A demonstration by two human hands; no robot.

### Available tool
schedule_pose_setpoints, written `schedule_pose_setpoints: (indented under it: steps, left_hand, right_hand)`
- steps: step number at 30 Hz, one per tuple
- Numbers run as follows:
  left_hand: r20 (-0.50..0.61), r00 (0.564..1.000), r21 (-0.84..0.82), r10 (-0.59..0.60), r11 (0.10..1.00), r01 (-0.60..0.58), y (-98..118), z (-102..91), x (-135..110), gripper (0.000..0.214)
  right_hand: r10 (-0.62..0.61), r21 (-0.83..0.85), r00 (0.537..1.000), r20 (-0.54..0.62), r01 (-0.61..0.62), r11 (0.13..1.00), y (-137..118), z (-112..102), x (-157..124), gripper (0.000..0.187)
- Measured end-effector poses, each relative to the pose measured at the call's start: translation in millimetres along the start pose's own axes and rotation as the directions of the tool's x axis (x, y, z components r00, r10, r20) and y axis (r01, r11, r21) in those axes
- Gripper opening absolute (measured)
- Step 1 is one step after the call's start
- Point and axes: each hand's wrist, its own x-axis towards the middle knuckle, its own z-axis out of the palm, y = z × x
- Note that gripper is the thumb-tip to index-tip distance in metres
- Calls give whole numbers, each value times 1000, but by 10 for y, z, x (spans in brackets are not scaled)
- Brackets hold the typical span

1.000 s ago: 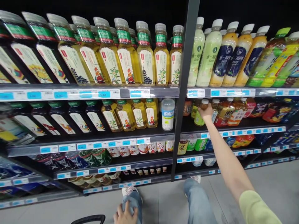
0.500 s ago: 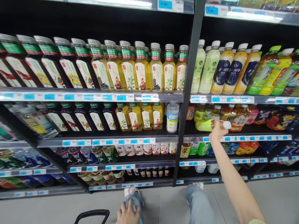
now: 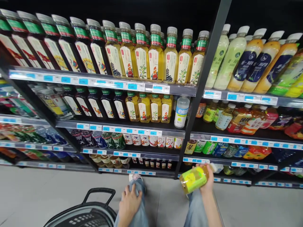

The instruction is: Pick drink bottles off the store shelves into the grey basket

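Observation:
My right hand point(image 3: 207, 181) is closed around a small drink bottle point(image 3: 194, 179) with a yellow-green label, held on its side in front of the lowest shelves, above my right knee. My left hand point(image 3: 129, 203) rests flat on my left knee, fingers spread, holding nothing. A black shopping basket point(image 3: 85, 216) with a raised handle sits on the floor just left of that knee.
A dark shelf unit point(image 3: 203, 75) full of bottled teas and juices fills the view, with blue price tags along each shelf edge. A white bottle point(image 3: 181, 112) stands by the upright post. Grey floor point(image 3: 35, 192) lies below the shelves.
My right hand pulled the yellow-green bottle off the second shelf and brought it down in front of the lowest shelves. The view shifted and the basket came into sight.

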Motion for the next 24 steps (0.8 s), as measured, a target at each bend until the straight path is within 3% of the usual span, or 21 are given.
schedule_pose_setpoints:
  steps: [3, 6, 10, 13, 15, 17, 19, 21, 22, 24]
  left_hand:
    - [15, 1000, 27, -6, 1000, 5, -2, -13, -25, 53]
    - [4, 1000, 36, -6, 999, 6, 8, -40, -70, 53]
    - [-3, 1000, 9, -4, 1000, 4, 34, -73, -109, 53]
    - [-9, 1000, 4, -3, 1000, 3, 39, -93, -98, 52]
    - [-45, 994, 5, 95, 995, -95, 29, -84, -97, 49]
    - [-32, 942, -41, 333, 942, -334, 19, -18, -144, 48]
    - [52, 808, -172, 587, 802, -572, 35, 139, -272, 58]
    - [136, 694, -353, 707, 689, -633, 98, 387, -483, 75]
    - [159, 684, -439, 712, 671, -597, 148, 529, -607, 84]
    - [150, 760, -593, 632, 673, -442, 271, 799, -843, 93]
  right_hand:
    - [219, 70, 975, -44, -215, 974, 590, -262, -298, 48]
    - [340, 44, 938, -72, -337, 940, 960, -414, -471, 51]
    - [405, -46, 913, -53, -408, 912, 1222, -458, -500, 51]
    - [445, -16, 886, -133, -451, 892, 1381, -484, -449, 46]
    - [472, 23, 857, -207, -479, 878, 1482, -535, -423, 43]
    - [480, 54, 837, -261, -484, 873, 1568, -610, -415, 42]
    - [480, 62, 831, -280, -483, 873, 1634, -692, -423, 42]
    - [492, 58, 823, -284, -497, 866, 1680, -759, -446, 43]
    - [504, 54, 815, -287, -511, 858, 1696, -783, -462, 43]
    - [531, 41, 797, -290, -543, 838, 1716, -809, -499, 43]
